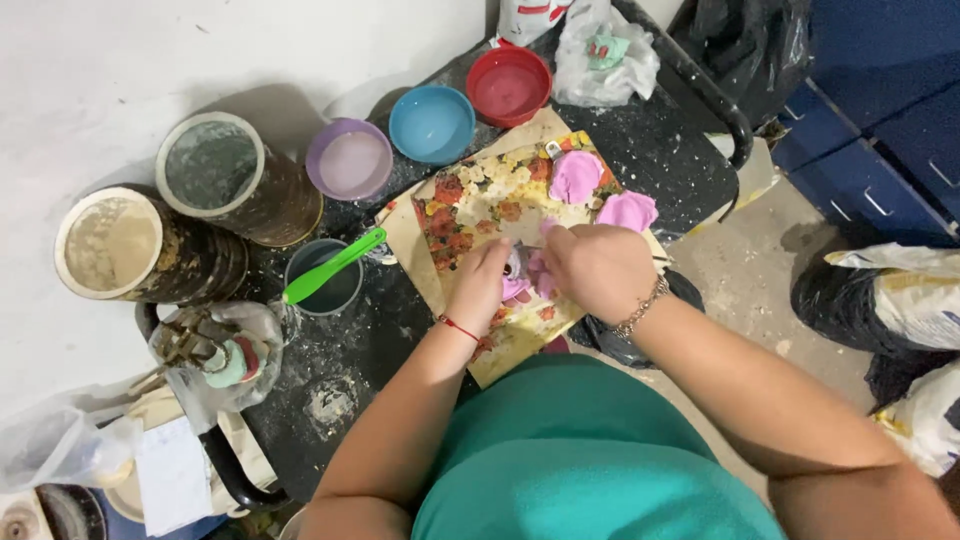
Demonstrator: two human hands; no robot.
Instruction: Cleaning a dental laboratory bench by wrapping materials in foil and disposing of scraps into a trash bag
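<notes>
Bright, even overhead light; soft shadows behind tall round tins (240,180) on white wall; slight blur at hands; wide-angle stretch at edges.

Red bowl (509,85), blue bowl (431,123), green spatula (332,267)

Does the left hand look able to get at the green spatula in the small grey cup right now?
Probably yes. The left hand rests on pink clay on the floral board; the green spatula lies just to its left across the small grey cup, nothing between, though its fingers seem busy with the clay.
</notes>
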